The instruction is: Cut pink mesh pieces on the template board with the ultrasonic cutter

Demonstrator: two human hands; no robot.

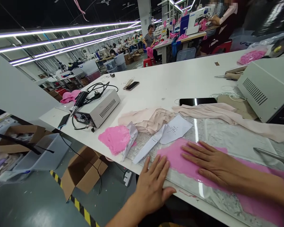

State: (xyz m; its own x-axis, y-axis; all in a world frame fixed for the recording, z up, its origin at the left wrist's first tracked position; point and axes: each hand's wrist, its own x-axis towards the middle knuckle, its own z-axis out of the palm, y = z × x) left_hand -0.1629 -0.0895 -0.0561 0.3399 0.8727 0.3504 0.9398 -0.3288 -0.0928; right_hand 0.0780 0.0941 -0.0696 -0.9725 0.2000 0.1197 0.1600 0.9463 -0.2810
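Light: bright, cool white, from long rows of white tube lights (61, 29) under a dark ceiling (38, 12). Broad white tabletop (151, 82): evenly lit, shadows soft. Glare: narrow white streaks on the clear plastic sheet (217, 132) and the glossy black flat phone (186, 101); pale sheen on the smooth grey floor (40, 217). Distortion: wide-angle stretch at edges, tilted lines. Softness: thin pink fabric (262, 203), lower right; upper-right corner blurred.

A long white table (153, 80) has a clear sheet (217, 130) spread along its near side. On this sheet lie a pink cloth (172, 154) and a white paper pattern (176, 130). A grey box (104, 108) stands on the bare tabletop toward the left, with a phone (132, 85) lying beyond it; a larger grey box (265, 90) sits at the right.
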